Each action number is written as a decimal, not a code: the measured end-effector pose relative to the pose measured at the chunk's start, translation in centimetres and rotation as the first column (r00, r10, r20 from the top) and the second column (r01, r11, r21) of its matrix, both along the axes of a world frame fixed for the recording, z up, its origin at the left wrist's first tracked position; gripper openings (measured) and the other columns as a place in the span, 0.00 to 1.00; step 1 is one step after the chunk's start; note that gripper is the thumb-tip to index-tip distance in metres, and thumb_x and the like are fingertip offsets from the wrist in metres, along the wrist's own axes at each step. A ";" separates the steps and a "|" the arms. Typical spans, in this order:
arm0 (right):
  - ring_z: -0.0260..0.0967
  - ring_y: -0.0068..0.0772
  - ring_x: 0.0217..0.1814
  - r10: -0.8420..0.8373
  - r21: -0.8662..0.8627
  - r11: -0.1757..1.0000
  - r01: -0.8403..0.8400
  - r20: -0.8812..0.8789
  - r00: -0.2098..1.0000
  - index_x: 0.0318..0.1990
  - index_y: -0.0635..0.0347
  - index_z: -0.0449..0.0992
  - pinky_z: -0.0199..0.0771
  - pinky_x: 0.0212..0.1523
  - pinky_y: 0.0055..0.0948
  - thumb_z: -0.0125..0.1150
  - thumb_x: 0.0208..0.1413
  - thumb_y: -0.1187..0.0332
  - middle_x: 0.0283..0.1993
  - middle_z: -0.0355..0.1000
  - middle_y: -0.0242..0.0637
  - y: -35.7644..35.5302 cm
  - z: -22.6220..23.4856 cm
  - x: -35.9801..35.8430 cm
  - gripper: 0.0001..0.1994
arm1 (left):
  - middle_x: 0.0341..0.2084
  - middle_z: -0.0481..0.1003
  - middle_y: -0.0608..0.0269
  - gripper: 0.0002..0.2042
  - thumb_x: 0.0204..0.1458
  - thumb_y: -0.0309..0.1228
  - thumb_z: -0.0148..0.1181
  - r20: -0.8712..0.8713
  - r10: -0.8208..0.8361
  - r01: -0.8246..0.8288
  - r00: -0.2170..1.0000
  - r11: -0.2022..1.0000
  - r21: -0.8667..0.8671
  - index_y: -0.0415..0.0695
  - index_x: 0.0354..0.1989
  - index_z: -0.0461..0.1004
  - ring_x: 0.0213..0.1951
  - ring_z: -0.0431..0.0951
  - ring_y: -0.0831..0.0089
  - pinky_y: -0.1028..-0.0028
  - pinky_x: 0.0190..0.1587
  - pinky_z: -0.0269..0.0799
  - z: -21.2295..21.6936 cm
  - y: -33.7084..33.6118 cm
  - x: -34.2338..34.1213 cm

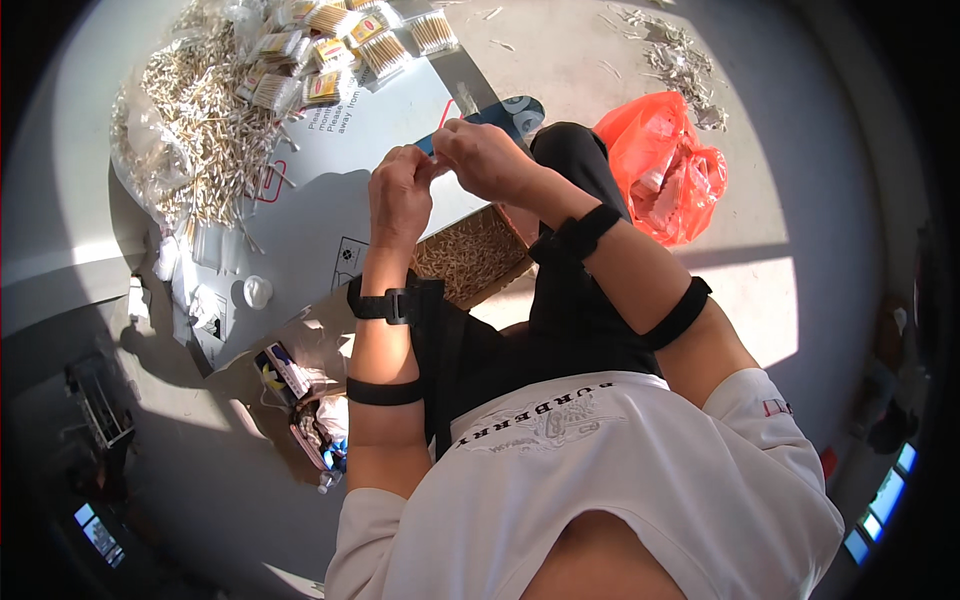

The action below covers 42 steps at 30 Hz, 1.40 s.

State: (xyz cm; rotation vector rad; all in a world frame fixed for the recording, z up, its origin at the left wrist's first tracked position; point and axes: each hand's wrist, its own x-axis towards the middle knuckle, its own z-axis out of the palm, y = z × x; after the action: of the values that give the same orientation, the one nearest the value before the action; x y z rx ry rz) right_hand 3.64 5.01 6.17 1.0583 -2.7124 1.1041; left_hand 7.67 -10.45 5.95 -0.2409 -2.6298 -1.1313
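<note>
white printed t-shirt (590,470) nearest lens | left hand (400,195) and right hand (487,158) meet, fingertips pinched on something too small to identify, raised for close work | open cardboard box of pale cotton swabs (470,255) directly below, within reach | loose swab heap (205,120) and filled clear packs (340,50) on grey sheet

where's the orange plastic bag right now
In the head view the orange plastic bag lies on the floor at the person's right, beside the black-clad knee and just beyond the right hand.

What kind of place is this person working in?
Probably an informal packing spot on a bare concrete floor: a heap of loose cotton swabs, filled swab packets on a white board, and a cardboard box of more swabs.
</note>
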 end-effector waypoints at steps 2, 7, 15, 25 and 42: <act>0.71 0.50 0.36 -0.004 -0.040 0.999 0.004 0.002 1.000 0.29 0.65 0.69 0.71 0.35 0.42 0.58 0.50 0.75 0.32 0.71 0.47 0.3 0.3 -1.5 0.04 | 0.23 0.73 0.51 0.04 0.46 0.22 0.59 0.062 0.027 -0.032 0.998 0.996 0.084 0.36 0.24 0.70 0.27 0.74 0.55 0.63 0.31 0.69 0.3 0.2 -1.2; 0.71 0.50 0.38 0.031 0.045 0.998 -0.033 0.055 0.998 0.29 0.65 0.70 0.70 0.37 0.42 0.59 0.50 0.74 0.32 0.72 0.47 -0.2 0.3 -2.3 0.05 | 0.23 0.74 0.50 0.03 0.46 0.20 0.58 0.190 0.009 -0.019 0.982 0.998 0.053 0.35 0.24 0.70 0.27 0.75 0.55 0.64 0.31 0.69 0.5 -0.4 -1.9; 0.70 0.52 0.36 0.015 -0.040 0.999 -0.013 0.071 0.997 0.27 0.65 0.70 0.68 0.38 0.43 0.58 0.49 0.73 0.29 0.71 0.49 -0.5 0.5 -2.6 0.05 | 0.16 0.72 0.62 0.06 0.47 0.22 0.63 0.155 0.000 -0.018 0.988 0.993 0.117 0.35 0.25 0.71 0.21 0.68 0.79 0.75 0.27 0.65 -0.4 -1.0 -2.2; 0.70 0.48 0.37 -0.057 -0.025 0.998 0.062 0.176 0.983 0.29 0.64 0.73 0.69 0.39 0.40 0.59 0.48 0.72 0.29 0.71 0.46 -0.6 0.5 -2.4 0.05 | 0.22 0.76 0.57 0.03 0.45 0.22 0.63 0.303 -0.011 -0.065 0.953 0.968 0.242 0.36 0.27 0.76 0.25 0.75 0.71 0.73 0.31 0.71 -0.2 -2.1 -2.7; 0.66 0.15 0.25 0.107 -0.539 0.781 0.314 0.612 0.784 0.26 0.64 0.79 0.66 0.26 0.19 0.71 0.40 0.72 0.22 0.73 0.31 -0.8 -3.0 -1.0 0.07 | 0.17 0.70 0.73 0.03 0.47 0.20 0.60 0.500 -0.035 -0.325 0.865 0.719 0.614 0.39 0.29 0.78 0.16 0.62 0.88 0.86 0.18 0.55 0.9 -0.7 -0.2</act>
State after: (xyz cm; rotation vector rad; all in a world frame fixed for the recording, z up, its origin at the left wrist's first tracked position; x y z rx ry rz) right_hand 2.61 4.23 3.16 0.4526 -2.3509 2.4407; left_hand 7.47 -11.13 6.80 0.4667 -2.2847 -2.2286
